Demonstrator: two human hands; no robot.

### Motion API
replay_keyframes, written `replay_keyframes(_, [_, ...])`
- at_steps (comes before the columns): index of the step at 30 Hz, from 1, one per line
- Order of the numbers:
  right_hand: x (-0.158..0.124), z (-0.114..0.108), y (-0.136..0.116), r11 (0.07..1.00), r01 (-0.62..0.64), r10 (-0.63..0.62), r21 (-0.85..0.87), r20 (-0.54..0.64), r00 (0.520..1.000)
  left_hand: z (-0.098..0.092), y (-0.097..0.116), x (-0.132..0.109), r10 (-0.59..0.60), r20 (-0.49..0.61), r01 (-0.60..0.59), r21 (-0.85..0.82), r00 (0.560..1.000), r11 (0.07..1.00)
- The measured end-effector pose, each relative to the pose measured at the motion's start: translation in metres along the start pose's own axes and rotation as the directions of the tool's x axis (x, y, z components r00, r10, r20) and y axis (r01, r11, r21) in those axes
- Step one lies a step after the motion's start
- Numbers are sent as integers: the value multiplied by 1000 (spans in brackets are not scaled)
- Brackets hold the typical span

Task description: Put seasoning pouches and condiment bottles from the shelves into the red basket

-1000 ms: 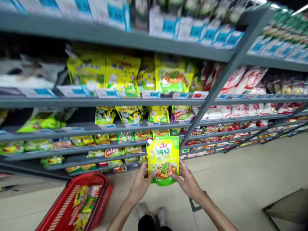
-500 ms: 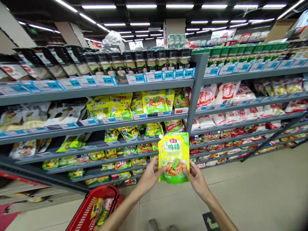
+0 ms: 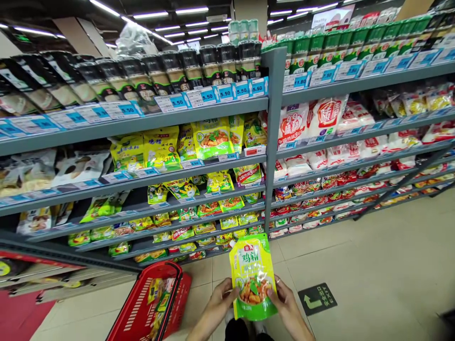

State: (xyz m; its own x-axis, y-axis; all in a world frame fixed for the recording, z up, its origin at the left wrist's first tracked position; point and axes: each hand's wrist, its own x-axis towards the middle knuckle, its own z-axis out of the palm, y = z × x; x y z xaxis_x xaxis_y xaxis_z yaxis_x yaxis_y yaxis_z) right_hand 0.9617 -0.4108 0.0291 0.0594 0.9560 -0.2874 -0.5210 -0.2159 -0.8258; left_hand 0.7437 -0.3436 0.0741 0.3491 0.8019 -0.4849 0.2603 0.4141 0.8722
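A yellow and green seasoning pouch (image 3: pixel 253 279) with a picture of cooked food on its front is held upright before me. My left hand (image 3: pixel 223 299) grips its left edge, thumb on the front. On the right edge my right hand (image 3: pixel 284 299) does the same, its thumb over the food picture; the other fingers are mostly hidden behind the pouch. To the left of my hands a red shopping basket (image 3: pixel 183 296) with several packets inside stands on the floor.
Tall grey shelves (image 3: pixel 276 142) run across the view, with spice jars (image 3: pixel 170 71) on top. Similar yellow pouches (image 3: pixel 212 137) and white bags (image 3: pixel 325 118) fill lower rows. A dark exit sign (image 3: pixel 317 298) lies on the tiled floor (image 3: pixel 384 265) to the right.
Both hands have lowered the pouch, still gripping it by its two sides. The view has tilted down and shifted, so more of the basket and the floor sign shows.
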Motion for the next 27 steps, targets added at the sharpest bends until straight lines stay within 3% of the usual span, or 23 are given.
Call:
replay_keyframes(2, [2,-3,2,1000,-4,4,-2,8,1000,-13,13,4,59,-51,-53,111,997,992])
replay_keyframes(4, [12,-1,-6,1000,24,-24,-9,23,999,-34,57,15,244,-184,-187,281,952,941])
replay_keyframes(6, [26,5,-19,998,69,-69,-7,25,997,-56,128,30,527,-289,-326,529,799,784])
replay_keyframes(8, [38,12,-31,994,107,-107,9,22,994,-72,211,48,782,-203,-414,755,590,508])
replay_keyframes(10, [44,18,-37,991,129,-129,28,16,992,-81,287,70,907,-151,-427,843,393,326])
replay_keyframes(11, [44,20,-37,990,135,-135,37,11,991,-84,317,84,931,-118,-411,873,344,262])
replay_keyframes(12, [43,22,-36,989,139,-139,44,6,990,-86,341,98,941,-84,-391,895,328,216])
replay_keyframes(15, [34,24,-23,990,134,-133,55,-11,991,-87,375,143,910,-66,-324,922,410,213])
replay_keyframes(18, [25,23,-9,993,104,-101,50,-48,994,-80,379,175,847,-85,-259,932,524,253])
replay_keyframes(21, [24,22,-6,994,103,-100,29,-77,992,-67,380,188,783,-114,-191,939,611,285])
replay_keyframes(24, [37,25,-23,982,186,-186,-7,-102,977,-59,387,189,733,-149,-138,939,663,316])
replay_keyframes(27, [61,38,-67,940,336,-340,-58,-125,932,-60,395,188,693,-152,-153,922,705,357])
